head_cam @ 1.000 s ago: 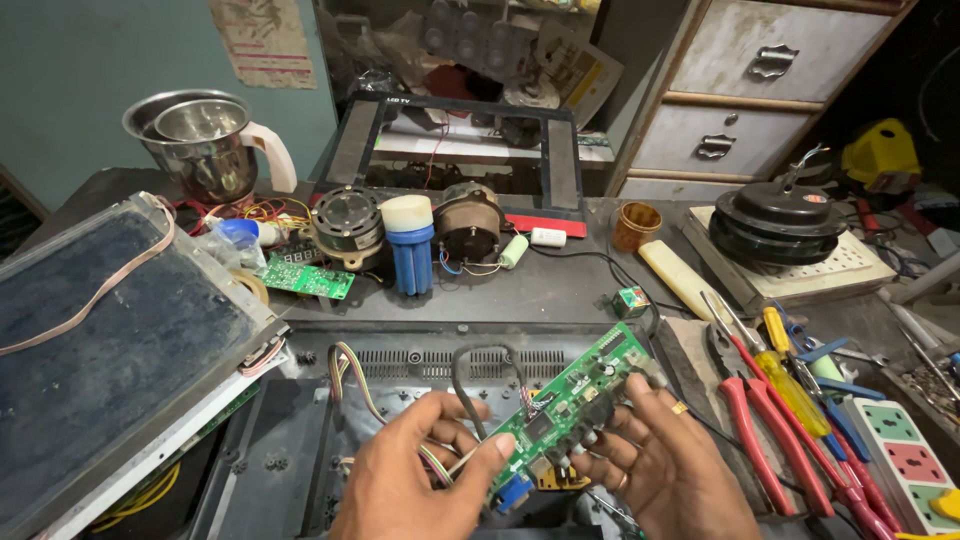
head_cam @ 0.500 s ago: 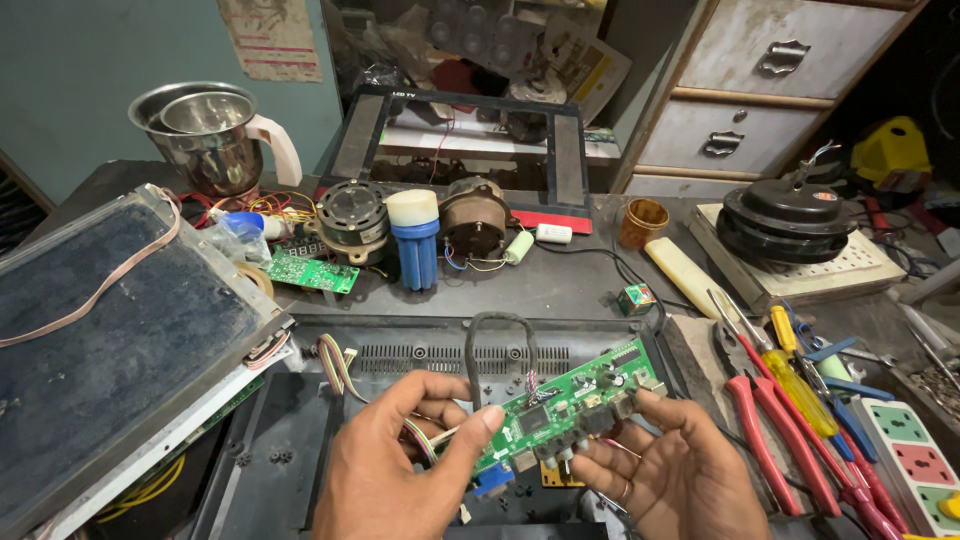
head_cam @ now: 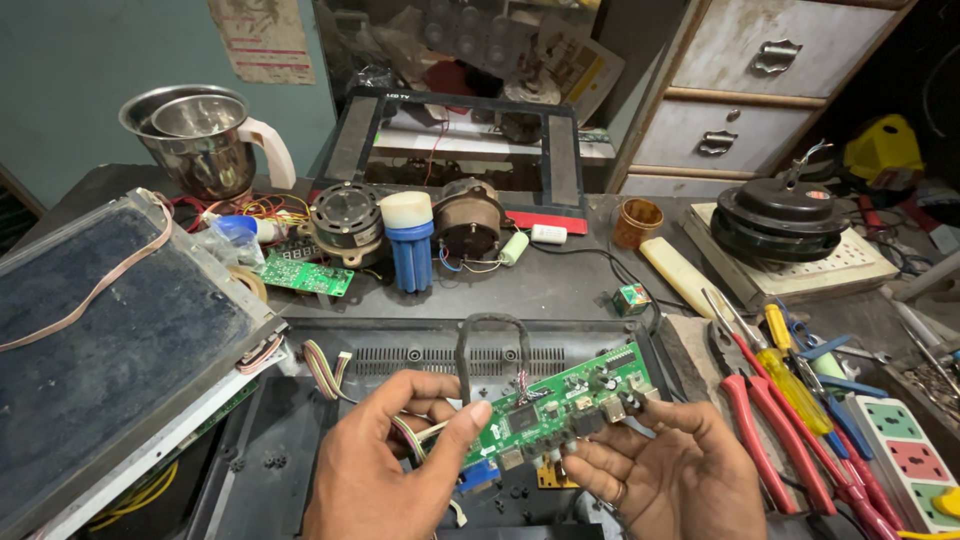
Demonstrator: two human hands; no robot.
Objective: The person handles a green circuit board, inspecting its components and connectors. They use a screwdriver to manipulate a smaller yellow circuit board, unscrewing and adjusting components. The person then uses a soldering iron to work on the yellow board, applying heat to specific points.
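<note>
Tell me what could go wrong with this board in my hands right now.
The board is pinched only at its edges by the left hand and right hand, above the black casing; it may slip. The wires running off its left end could snag or tear. Bare fingers on the components might damage them.

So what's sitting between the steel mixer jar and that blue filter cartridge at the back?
In the head view, between the steel jar and blue cartridge sit tangled coloured wires and a round motor.
</note>
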